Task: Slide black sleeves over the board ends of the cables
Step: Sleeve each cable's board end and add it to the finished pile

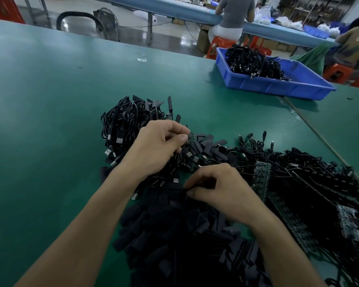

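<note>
item: left hand (pixel 158 148), fingers curling in and pinching one cable just behind its small green board end (pixel 192 138), which is sticking out bare past the thumb, seemingly so a sleeve can be pushed onto it. item: right hand (pixel 222 191), fingertips closing together on a single black sleeve (pixel 188 188) at the top edge of the loose sleeve pile (pixel 174 235), which is lying nearest the body, probably to keep the reach short; whether the sleeve is lifting free of the pile cannot be told. item: unsleeved cables (pixel 311 175), heaping to the right with green board strips (pixel 261 177) showing among them, likely feeding the work from that side. item: coiled bundle (pixel 126 121), lying beyond the left hand with several black sleeves standing up from it, so probably serving as the finished stack. item: blue bin (pixel 278 88), sitting well apart at the far right of the green table (pixel 50 100) and holding more black cables. judgement: board end and sleeve are being held apart, not yet mated.
</note>
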